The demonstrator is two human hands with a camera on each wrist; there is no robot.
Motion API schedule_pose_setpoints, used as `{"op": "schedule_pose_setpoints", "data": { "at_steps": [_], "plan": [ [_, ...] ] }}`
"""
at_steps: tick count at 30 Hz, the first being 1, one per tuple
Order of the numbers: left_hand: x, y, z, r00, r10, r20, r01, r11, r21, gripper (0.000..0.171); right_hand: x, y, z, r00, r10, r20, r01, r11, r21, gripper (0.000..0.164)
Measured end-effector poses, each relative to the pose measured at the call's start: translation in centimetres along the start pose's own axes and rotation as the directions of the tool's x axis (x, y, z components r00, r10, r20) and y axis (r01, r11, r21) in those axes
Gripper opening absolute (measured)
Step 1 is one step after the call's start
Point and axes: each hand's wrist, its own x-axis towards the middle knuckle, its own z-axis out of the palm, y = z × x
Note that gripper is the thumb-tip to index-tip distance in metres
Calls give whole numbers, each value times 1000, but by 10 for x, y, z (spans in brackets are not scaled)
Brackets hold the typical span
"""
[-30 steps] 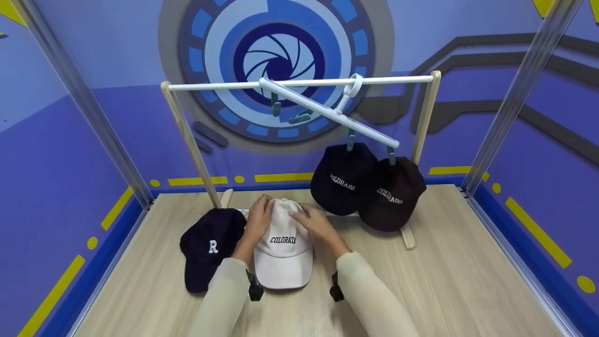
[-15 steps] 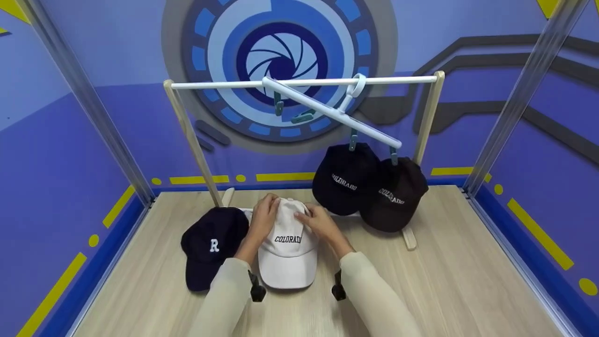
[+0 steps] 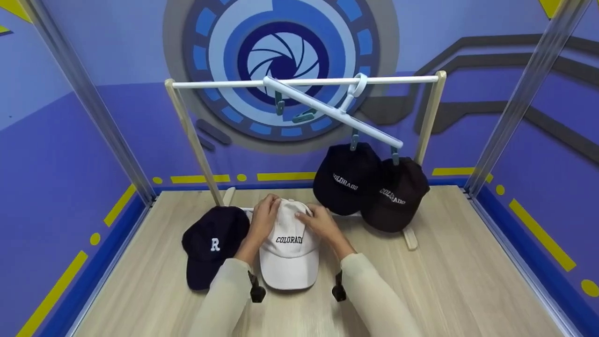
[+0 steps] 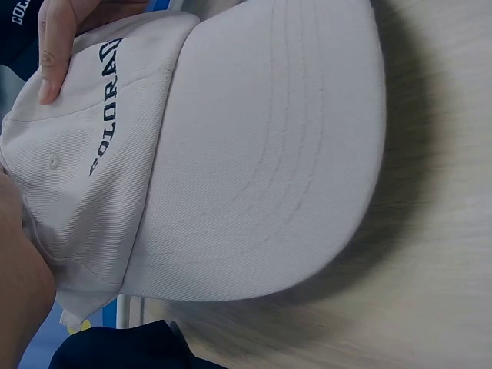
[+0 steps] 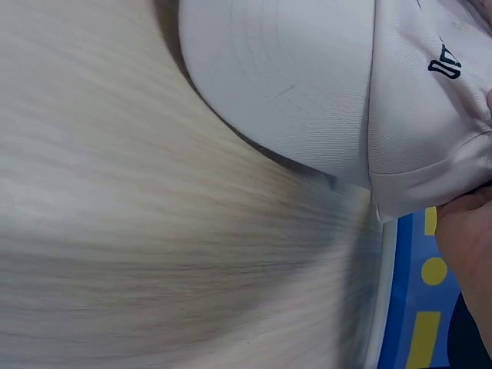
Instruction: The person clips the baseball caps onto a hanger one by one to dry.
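Note:
Both hands hold a white baseball cap (image 3: 289, 271) marked COLORADO, its brim pointing toward me. My left hand (image 3: 265, 218) grips the crown's left side near the top. On the opposite side my right hand (image 3: 324, 225) pinches the fabric, thumb laid on the front. The left wrist view shows the brim (image 4: 261, 154) above the wooden surface, casting a shadow. In the right wrist view, part of the right hand (image 5: 470, 246) shows at the crown's edge. Several fingertips are hidden behind the cap. A navy cap (image 3: 215, 234) with an R lies left of my left hand.
A wooden rack with a white rail (image 3: 215, 85) stands behind. From it hangs a tilted white hanger (image 3: 323, 107) with green clips (image 3: 303, 116). Two dark COLORADO caps, one black (image 3: 346, 164) and one dark brown (image 3: 398, 206), hang clipped on its right. Blue walls enclose the table (image 3: 449, 281).
The white cap and both hands have shifted slightly to the right, with the grip kept. The head view has moved a little too. The hanging caps and the navy cap stay put.

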Motion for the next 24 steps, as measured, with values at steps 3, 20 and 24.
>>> {"op": "schedule_pose_setpoints", "data": {
  "at_steps": [3,20,24],
  "plan": [
    [2,0,1,1000,-7,5,7,1000,5,19,0,0,-1,1000,-9,-12,9,1000,-7,20],
    [1,-1,-1,998,39,-42,-39,999,13,18,-2,-3,6,994,-91,-62,91,996,-15,21],
    [1,-2,-1,999,29,-37,-29,1000,1,17,-2,-5,6,995,-85,-58,85,996,-2,22]
  ]
}}
